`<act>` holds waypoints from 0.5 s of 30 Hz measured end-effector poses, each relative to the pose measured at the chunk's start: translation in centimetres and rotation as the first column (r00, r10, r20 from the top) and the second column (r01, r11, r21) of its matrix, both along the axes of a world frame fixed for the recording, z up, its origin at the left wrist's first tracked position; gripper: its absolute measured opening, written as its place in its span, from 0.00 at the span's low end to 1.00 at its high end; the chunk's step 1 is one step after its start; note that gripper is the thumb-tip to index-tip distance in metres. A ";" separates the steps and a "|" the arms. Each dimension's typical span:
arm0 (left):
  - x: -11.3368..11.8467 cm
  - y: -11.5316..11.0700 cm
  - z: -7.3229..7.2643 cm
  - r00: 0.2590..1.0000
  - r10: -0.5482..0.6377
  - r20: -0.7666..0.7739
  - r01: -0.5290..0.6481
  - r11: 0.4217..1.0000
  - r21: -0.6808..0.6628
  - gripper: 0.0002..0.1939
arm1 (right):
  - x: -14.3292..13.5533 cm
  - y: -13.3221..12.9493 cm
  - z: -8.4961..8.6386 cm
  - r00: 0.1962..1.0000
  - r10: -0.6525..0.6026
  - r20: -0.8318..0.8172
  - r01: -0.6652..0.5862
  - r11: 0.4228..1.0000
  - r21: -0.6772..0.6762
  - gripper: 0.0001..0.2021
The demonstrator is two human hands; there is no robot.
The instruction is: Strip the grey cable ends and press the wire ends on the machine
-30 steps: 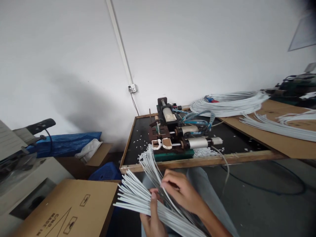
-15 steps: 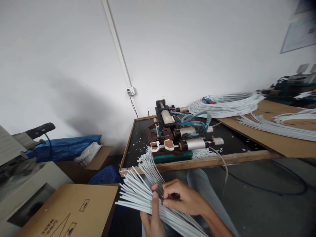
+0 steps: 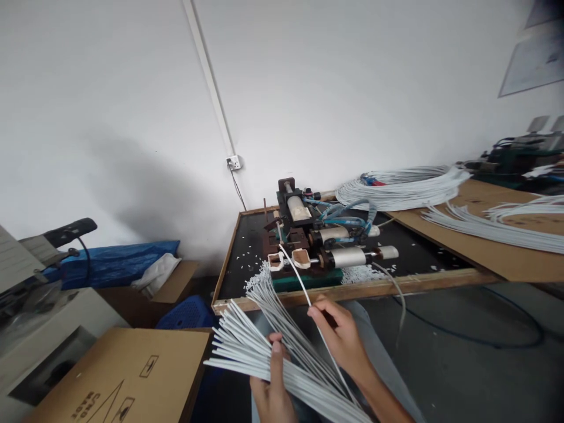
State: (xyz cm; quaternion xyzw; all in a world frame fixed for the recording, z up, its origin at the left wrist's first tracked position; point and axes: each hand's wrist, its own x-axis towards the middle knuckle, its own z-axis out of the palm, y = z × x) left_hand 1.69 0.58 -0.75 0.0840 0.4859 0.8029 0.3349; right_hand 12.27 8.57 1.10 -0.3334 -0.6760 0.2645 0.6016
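Observation:
A fanned bundle of white cables [image 3: 240, 346] lies in my left hand [image 3: 275, 382], which is closed round it with the thumb on top. Between thumb and fingers, my right hand [image 3: 337, 335] pinches a single white cable [image 3: 302, 286]. That cable's tip reaches up to the jaws of a small pneumatic machine [image 3: 302, 257], between its two pale-edged blocks. I cannot tell whether the tip touches them. Behind the bundle, more white cables [image 3: 271, 299] droop over the bench edge, their ends by the machine's left side.
The machine stands on a dark, wood-edged bench [image 3: 251, 229] scattered with white offcuts [image 3: 361, 274]. Coiled white cables [image 3: 400, 188] lie at the back right, near a cardboard sheet [image 3: 476, 235]. A cardboard box [image 3: 127, 370] and a blue basket [image 3: 189, 311] stand at the left.
My right hand has moved up and right from the bundle, drawing out one cable whose tip is now at the machine's jaws. The left hand stays on the bundle.

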 end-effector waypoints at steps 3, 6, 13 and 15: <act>0.0 0.0 0.1 1.000 0.007 0.005 -0.007 1.000 -0.001 0.21 | -0.7 0.3 -0.6 0.997 -0.074 0.002 0.074 0.997 0.033 0.16; -0.2 0.0 -0.1 0.999 0.041 -0.014 -0.041 0.999 0.002 0.22 | -1.3 0.6 -0.9 0.994 -0.108 0.009 0.108 0.993 0.049 0.15; -0.2 0.0 -0.2 1.000 0.019 0.003 -0.019 1.000 0.014 0.23 | -1.6 1.0 -1.2 0.991 -0.119 0.056 0.114 0.990 0.087 0.14; -0.2 -0.1 0.0 1.000 0.019 0.004 -0.019 1.000 0.012 0.22 | -1.6 1.0 -1.2 0.990 -0.122 0.064 0.116 0.989 0.095 0.14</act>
